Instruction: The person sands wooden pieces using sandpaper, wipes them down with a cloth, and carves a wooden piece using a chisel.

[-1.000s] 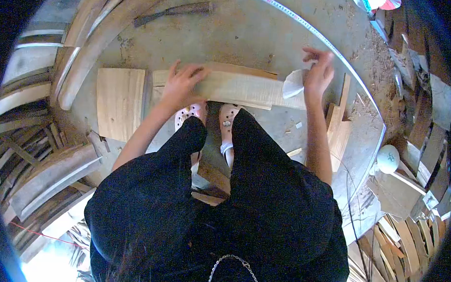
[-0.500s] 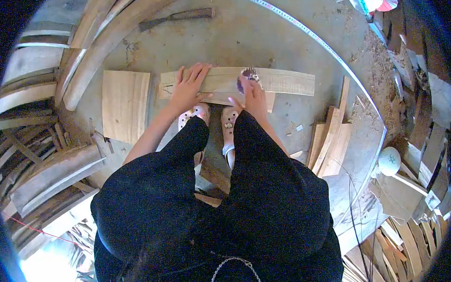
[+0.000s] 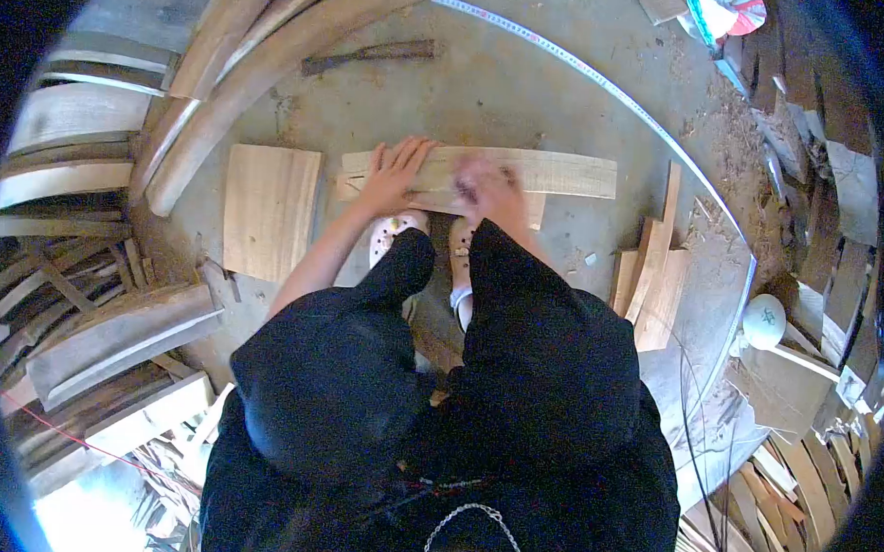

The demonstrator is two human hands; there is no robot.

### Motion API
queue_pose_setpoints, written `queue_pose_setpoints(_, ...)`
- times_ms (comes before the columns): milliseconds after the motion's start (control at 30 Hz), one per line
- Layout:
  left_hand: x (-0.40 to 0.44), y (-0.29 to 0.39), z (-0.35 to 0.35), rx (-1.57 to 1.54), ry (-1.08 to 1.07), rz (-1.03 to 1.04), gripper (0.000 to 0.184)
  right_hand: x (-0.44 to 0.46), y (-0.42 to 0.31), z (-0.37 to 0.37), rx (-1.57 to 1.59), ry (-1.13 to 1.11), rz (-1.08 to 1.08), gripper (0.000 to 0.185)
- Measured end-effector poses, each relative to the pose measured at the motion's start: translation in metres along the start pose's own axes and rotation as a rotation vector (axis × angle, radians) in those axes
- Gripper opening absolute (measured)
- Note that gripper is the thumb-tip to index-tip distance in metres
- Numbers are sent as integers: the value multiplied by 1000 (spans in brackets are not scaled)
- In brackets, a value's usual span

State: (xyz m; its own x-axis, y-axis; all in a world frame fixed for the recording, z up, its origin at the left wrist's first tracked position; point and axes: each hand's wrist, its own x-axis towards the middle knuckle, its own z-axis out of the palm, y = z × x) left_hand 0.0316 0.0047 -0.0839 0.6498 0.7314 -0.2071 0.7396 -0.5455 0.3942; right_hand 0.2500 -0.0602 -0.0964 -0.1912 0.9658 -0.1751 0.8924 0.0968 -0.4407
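Note:
A long pale wooden board (image 3: 567,173) lies crosswise on the floor in front of my feet, on top of a shorter wooden piece (image 3: 536,211). My left hand (image 3: 397,180) rests flat on the board's left part, fingers spread. On its middle, my right hand (image 3: 498,198) is closed on a small maroon-and-white piece (image 3: 473,173), pressed to the wood. Motion smears that piece, and I cannot make out its kind.
A square wooden panel (image 3: 271,212) lies to the left, stacked planks (image 3: 661,284) to the right. A measuring tape (image 3: 614,90) arcs across the floor. Timber piles (image 3: 118,347) line the left side; a white egg-shaped object (image 3: 764,321) sits at the right.
My right hand and the maroon piece have shifted slightly left along the board. My left hand keeps its place on the wood. The whole view has tilted a little.

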Motion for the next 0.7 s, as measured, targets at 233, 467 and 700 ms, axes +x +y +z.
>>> queue_pose_setpoints(233,2,2,2,91,-22,-12,94,-12,20,-12,-372,180,335,67)
queue_pose_setpoints(467,-30,-12,42,4,-20,-42,99,-13,17,31,-492,411,-319,61)
queue_pose_setpoints(700,-41,11,2,-79,-81,-80,83,-23,28,-15,-314,2,445,59)
